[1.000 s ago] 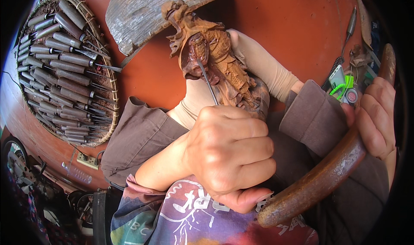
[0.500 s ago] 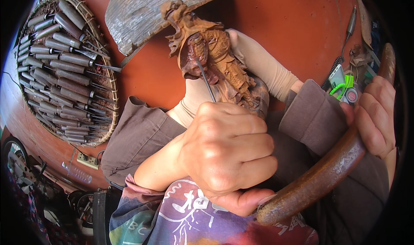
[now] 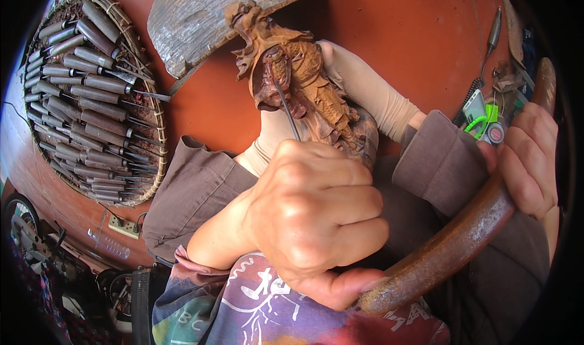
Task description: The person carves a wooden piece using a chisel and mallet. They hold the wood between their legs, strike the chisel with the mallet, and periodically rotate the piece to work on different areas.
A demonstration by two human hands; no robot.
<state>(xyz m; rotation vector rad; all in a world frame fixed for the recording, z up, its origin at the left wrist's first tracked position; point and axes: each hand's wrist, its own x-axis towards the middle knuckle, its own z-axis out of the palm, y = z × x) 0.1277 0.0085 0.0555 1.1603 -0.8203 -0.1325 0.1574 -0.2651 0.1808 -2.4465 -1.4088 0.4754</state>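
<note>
My left hand [image 3: 316, 211] is closed in a fist around a carving chisel, its handle hidden inside the fingers. The thin metal shaft of the chisel [image 3: 287, 109] runs up from the fist, its tip against a reddish hollow in the brown wood carving [image 3: 307, 71]. That carving, detailed and figure-like, is propped between my feet in beige socks [image 3: 371, 86]. At the right, my right hand [image 3: 530, 159] wraps round a curved wooden club [image 3: 444, 248]. The club's near end lies by my left thumb, at the lower side of the fist.
A round wicker basket [image 3: 159, 132] on the left holds several wood-handled chisels. Beyond the carving rests a weathered wooden board [image 3: 182, 29] on the red floor [image 3: 413, 29]. A power strip [image 3: 123, 225], a pen-like tool with coiled cord [image 3: 496, 29] and a green tape measure [image 3: 486, 123] lie around.
My left fist and the club's near end have shifted very slightly up and left. The chisel's tip stays on the same hollow of the carving.
</note>
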